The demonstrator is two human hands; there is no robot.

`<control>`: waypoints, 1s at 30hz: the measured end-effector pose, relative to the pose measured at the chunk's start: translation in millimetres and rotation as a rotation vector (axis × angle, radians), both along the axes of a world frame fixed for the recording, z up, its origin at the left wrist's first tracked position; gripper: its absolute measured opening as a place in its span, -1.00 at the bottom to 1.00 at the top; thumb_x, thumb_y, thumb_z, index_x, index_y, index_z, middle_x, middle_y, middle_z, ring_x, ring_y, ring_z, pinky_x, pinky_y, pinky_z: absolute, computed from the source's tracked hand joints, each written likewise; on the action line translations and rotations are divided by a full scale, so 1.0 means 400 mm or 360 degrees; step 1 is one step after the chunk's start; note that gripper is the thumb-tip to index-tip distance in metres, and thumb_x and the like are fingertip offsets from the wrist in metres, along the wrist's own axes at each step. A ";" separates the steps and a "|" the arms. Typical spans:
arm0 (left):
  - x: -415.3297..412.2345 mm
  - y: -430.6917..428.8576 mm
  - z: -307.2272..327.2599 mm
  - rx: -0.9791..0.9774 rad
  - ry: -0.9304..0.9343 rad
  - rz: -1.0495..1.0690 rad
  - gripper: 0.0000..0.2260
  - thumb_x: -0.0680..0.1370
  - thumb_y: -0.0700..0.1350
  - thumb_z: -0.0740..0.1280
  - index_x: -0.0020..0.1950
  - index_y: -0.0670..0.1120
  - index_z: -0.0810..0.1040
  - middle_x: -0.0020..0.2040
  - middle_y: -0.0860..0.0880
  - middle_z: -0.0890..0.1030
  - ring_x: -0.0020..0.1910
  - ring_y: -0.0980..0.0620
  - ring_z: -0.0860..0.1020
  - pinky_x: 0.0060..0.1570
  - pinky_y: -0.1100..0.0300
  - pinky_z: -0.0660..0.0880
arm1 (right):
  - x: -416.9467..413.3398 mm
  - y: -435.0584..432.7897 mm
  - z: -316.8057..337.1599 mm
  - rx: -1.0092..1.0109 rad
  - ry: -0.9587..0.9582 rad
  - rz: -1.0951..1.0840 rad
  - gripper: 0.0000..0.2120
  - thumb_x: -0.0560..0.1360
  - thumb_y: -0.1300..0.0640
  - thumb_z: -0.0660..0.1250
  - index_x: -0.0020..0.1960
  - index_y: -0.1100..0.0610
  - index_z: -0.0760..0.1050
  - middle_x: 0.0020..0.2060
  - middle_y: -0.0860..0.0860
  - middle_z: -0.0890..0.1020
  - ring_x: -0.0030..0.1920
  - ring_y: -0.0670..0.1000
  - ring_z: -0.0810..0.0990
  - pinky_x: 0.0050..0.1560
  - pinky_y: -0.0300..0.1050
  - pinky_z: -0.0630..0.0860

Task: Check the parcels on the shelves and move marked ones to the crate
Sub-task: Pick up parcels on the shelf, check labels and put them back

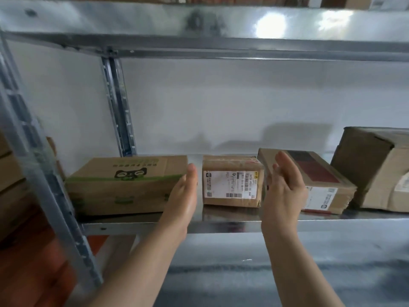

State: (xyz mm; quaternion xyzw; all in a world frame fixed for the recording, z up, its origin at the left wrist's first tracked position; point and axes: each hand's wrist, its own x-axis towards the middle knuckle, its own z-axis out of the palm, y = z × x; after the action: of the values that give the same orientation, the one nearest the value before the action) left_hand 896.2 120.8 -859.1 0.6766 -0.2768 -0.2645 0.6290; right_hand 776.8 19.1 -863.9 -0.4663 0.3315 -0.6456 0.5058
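Head view shows the small taped parcel [230,196] sitting on the metal shelf [221,222], between a cat-printed carton [124,187] on its left and a red-topped box [321,173] on its right. The left hand [182,196] and right hand [283,189] flank it, palms turned inward, fingers straight or loosely relaxed. They hold nothing and, as far as I can tell, are not yet touching it. It looks like a light, stiff cardboard box. The glossy tape may be slick, so flat palms pressed on its two side faces seem the surest hold — though the gaps beside it are narrow. No crate is in sight.
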 end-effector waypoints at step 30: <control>0.339 0.324 -0.069 -0.0181 -0.0626 0.0447 -0.27 0.54 0.28 -0.09 0.65 -0.01 -0.02 0.65 0.10 -0.05 0.60 0.17 -0.08 0.50 0.25 -0.15 | 0.343 0.220 -0.054 -0.0314 0.1369 0.0638 -0.51 0.66 0.03 0.21 0.56 -0.20 0.27 0.59 0.07 0.17 0.61 0.11 0.08 0.48 0.03 0.25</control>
State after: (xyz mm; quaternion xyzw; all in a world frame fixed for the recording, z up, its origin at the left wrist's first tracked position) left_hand 1031.9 250.5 -886.6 0.7103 -0.3116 -0.0217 0.6308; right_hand 914.0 107.3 -885.4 -0.7914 0.3514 -0.3125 0.3905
